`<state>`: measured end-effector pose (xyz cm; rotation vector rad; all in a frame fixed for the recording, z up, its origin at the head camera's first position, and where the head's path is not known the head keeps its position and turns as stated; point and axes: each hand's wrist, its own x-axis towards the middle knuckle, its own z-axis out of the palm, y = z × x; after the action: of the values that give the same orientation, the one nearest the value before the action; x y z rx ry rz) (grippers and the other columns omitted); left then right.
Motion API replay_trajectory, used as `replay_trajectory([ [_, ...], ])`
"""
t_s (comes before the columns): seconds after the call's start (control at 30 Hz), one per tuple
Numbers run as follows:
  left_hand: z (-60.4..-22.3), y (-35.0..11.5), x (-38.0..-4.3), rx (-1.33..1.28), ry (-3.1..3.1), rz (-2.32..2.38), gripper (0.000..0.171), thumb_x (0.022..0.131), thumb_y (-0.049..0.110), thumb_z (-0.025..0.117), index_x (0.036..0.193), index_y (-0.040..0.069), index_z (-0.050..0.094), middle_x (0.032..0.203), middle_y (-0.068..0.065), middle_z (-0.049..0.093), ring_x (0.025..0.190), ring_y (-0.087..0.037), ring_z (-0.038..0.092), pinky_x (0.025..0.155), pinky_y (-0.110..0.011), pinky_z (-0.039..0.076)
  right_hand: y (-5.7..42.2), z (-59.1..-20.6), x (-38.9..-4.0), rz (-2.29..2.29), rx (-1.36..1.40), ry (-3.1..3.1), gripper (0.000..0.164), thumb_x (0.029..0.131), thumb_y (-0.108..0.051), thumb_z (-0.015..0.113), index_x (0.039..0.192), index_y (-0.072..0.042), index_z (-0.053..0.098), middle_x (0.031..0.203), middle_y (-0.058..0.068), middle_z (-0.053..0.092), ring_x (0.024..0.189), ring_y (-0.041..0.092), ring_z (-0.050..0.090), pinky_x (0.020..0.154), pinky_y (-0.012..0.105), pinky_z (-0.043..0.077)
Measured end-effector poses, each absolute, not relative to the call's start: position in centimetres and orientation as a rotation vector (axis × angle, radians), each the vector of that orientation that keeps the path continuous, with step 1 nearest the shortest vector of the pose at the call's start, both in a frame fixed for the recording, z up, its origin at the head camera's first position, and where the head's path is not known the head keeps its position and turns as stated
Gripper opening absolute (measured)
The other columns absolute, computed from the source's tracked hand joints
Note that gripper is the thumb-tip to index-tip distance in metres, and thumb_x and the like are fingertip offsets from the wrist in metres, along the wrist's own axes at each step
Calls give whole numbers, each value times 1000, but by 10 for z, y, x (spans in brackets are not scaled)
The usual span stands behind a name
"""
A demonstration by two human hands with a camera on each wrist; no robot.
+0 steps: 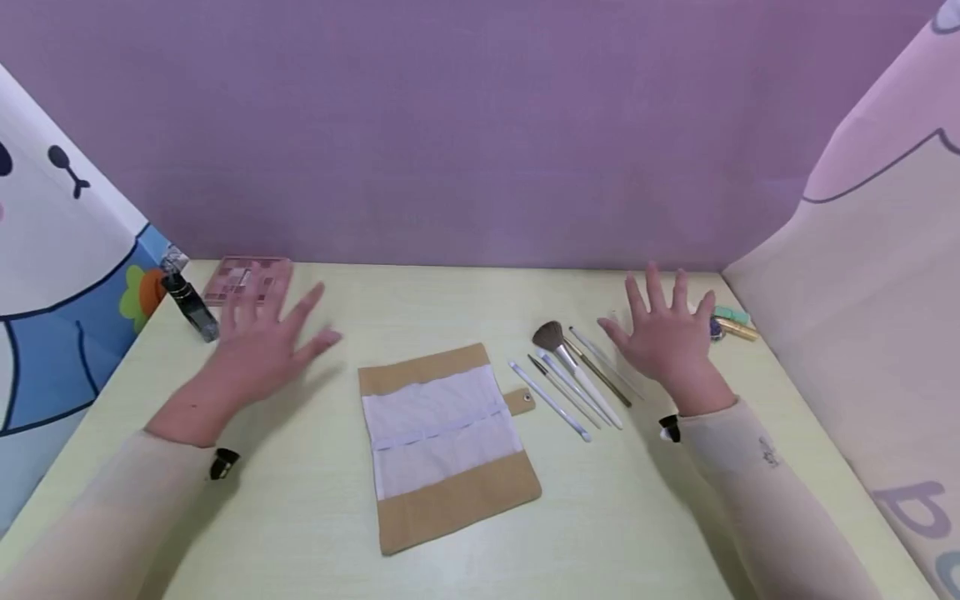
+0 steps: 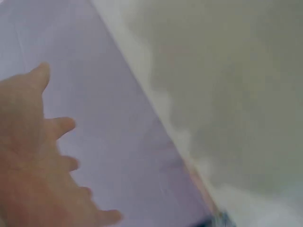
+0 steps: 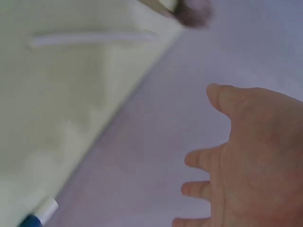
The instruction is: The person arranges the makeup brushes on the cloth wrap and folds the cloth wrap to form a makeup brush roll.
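Both hands are raised over the table with fingers spread and hold nothing. The left hand (image 1: 258, 346) overlaps a pink checkered palette (image 1: 225, 282) in the head view, with a dark bottle (image 1: 191, 307) just to its left. Over the right side, the right hand (image 1: 663, 346) is nearest to a group of makeup brushes, among them a large fluffy brush (image 1: 551, 337) and a white double-ended stick (image 1: 551, 402). Between the hands lies a tan brush roll (image 1: 457, 517), unfolded, with a pale lining and a snap tab (image 1: 521, 401). Each wrist view shows its own hand with fingers apart.
Beyond the right hand, a gold tube (image 1: 737, 328) and a mint green item (image 1: 731, 314) lie near the table's right edge, partly hidden. A purple backdrop (image 1: 480, 142) rises behind the table (image 1: 300, 517). Printed cloths hang along both sides.
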<state>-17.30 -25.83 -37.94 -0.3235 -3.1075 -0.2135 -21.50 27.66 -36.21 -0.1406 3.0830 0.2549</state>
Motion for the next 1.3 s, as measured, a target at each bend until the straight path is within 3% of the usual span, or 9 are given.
replay_trajectory([
  [0.2,-382,-244,-171,-344,-3208,-240,91,104,78,36,174,28,7,180,-11,-24,162,-44,-34,121,-88,-4,271,-370,-218,221,-135,3041,93,106,-75,26,174,-14,6,181,21,-5,163,60,-3,121,89,0],
  [0.3,-379,-232,-159,-420,-3237,-223,90,105,74,41,174,22,15,181,-19,-8,165,-54,-12,122,-88,3,266,-368,-213,180,-141,3064,91,107,-74,25,174,-14,8,181,22,1,163,59,2,121,89,4],
  [0.37,-376,-221,-146,-512,-3236,-207,88,105,71,45,172,17,25,180,-24,8,163,-58,8,122,-86,16,261,-363,-207,137,-173,3099,87,109,-70,28,172,-12,16,180,24,11,161,59,13,121,87,14],
  [0.47,-372,-204,-124,-646,-3207,-211,81,102,69,55,160,13,48,173,-29,29,154,-62,33,112,-83,39,250,-356,-197,-20,-272,3138,76,112,-58,38,166,-5,33,170,29,32,151,59,35,118,81,32],
  [0.6,-367,-183,-98,-708,-3202,-195,82,92,70,69,149,12,61,167,-24,45,147,-57,49,101,-76,54,236,-346,-187,-323,-415,3106,61,112,-43,52,154,1,50,152,29,54,136,52,56,111,69,48],
  [0.77,-368,-171,-83,-716,-3265,-103,99,81,77,75,150,7,61,164,-18,52,148,-53,50,100,-72,56,221,-342,-181,-535,-467,3001,55,111,-40,56,150,-2,56,138,22,66,113,38,72,96,57,59],
  [0.93,-373,-172,-90,-722,-3298,-72,104,76,78,78,151,8,61,167,-15,50,152,-51,46,102,-79,51,211,-348,-178,-616,-488,2933,51,109,-37,60,146,-2,60,124,17,73,94,25,71,85,47,60],
  [1.1,-379,-177,-102,-735,-3321,-157,104,76,75,80,154,10,59,169,-12,47,154,-51,43,103,-83,46,207,-356,-176,-703,-525,2853,42,108,-31,64,138,-3,66,111,9,76,89,19,70,82,40,59],
  [1.3,-379,-180,-118,-780,-3344,-248,102,78,69,83,158,13,53,173,-9,41,157,-52,37,102,-89,41,207,-363,-173,-799,-553,2725,35,104,-21,70,135,-4,69,109,8,76,91,18,69,82,35,58],
])
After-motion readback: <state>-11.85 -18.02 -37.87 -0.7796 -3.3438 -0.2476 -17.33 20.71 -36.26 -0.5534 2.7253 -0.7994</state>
